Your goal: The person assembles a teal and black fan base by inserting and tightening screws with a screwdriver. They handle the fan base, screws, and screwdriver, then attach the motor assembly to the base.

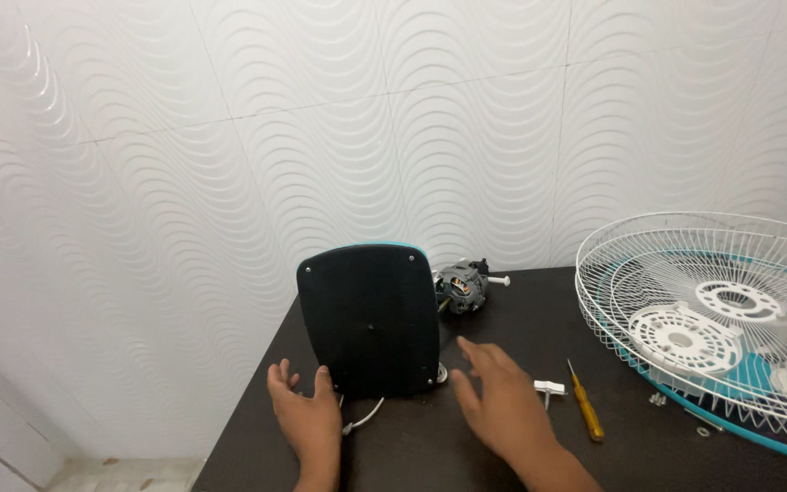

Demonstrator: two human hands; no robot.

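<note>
A dark rounded fan base (371,317) with a teal edge stands tipped up on the black table (521,310), its underside facing me. Behind it lies the grey fan motor (463,287) with a white shaft. My left hand (306,415) rests open beside the base's lower left corner, thumb touching it. My right hand (494,394) hovers open just right of the base, fingers spread, holding nothing. A white cord (362,421) trails out between my hands.
White wire fan grilles (721,301) with teal blades beneath them are stacked at the right. A yellow-handled screwdriver (585,413), a small white knob (549,389) and loose screws (658,398) lie near them. A wavy white tiled wall (321,118) stands behind; the table's left edge drops to the floor.
</note>
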